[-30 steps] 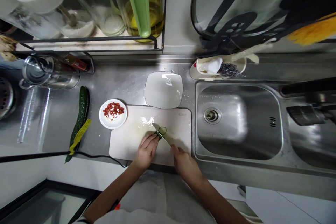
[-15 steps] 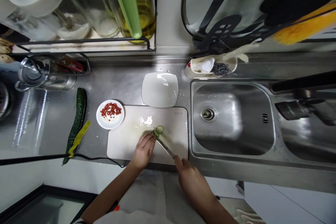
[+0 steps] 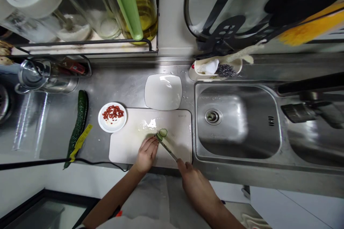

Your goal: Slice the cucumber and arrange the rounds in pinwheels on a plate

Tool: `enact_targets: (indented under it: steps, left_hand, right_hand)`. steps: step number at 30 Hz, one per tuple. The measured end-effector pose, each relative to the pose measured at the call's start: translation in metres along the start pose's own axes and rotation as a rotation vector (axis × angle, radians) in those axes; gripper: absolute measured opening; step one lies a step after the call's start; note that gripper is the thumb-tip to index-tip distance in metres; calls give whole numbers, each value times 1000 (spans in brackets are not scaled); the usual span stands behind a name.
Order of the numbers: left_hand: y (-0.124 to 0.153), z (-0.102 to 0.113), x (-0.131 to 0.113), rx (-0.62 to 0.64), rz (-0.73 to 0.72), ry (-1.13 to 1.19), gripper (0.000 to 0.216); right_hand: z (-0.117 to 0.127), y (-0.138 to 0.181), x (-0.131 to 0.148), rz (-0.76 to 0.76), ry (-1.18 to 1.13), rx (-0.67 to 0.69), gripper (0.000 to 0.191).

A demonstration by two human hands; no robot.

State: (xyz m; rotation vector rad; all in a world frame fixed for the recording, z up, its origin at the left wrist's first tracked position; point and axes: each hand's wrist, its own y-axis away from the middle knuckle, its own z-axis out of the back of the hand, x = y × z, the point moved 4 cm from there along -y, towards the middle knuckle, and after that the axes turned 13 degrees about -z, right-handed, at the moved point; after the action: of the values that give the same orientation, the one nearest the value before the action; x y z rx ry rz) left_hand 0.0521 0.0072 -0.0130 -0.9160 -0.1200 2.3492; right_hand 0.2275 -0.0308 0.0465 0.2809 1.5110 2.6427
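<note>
The left hand (image 3: 146,154) rests on the pale cutting board (image 3: 125,152), and its fingers stand close together on a cucumber piece (image 3: 159,137). The grip of this hand is narrow and holds the piece, which the fingers mostly hide. The right hand (image 3: 195,180) has its grip closed around the handle of a knife (image 3: 172,154). The blade points to the far left, with its tip just beside the left fingertips and against the cucumber piece. Some green also shows along the blade. One round cucumber slice (image 3: 163,132) lies flat on the board, to the right of the tip of the blade.

At the far left corner of the board there is a small white dish (image 3: 101,123) with red berries (image 3: 113,112) in it. Beyond the board lies a white plate (image 3: 163,93), whose near edge meets the far edge of the board. Farther left, a whole cucumber (image 3: 78,125) lies lengthwise on the metal surface (image 3: 115,82), and a yellow tag (image 3: 81,142) is near its near end. To the right of the board is a metal sink (image 3: 239,146).
</note>
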Motion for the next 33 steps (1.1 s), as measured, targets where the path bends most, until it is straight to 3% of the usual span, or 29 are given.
enact_targets:
  steps: [33]
  left_hand:
    - [4,-3,4,7,10,-2,30]
  right_hand:
    - [5,-20,17,26,61,-65,45]
